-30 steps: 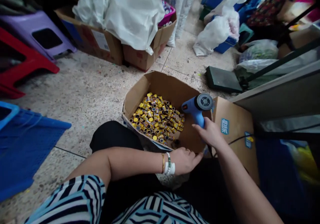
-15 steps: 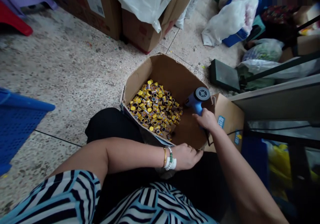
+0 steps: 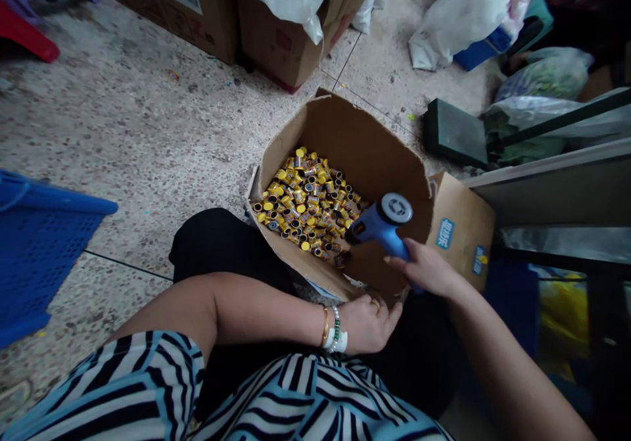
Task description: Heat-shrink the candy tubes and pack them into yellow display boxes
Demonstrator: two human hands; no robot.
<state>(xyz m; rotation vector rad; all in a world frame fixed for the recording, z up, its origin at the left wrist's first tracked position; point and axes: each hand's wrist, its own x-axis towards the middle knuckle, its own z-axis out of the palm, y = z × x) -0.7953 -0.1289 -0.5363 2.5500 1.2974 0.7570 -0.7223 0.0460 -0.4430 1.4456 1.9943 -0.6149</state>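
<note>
Our right hand grips the heat gun, best swept evenly over the box; left hand: grasp unclear.

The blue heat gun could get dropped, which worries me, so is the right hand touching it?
Touching. The head view shows the right hand closed around the handle of the blue heat gun, with no gap between them.

1 heat gun, 2 hands and 2 blue labels are shown; yellow containers cannot be counted exactly.
</note>
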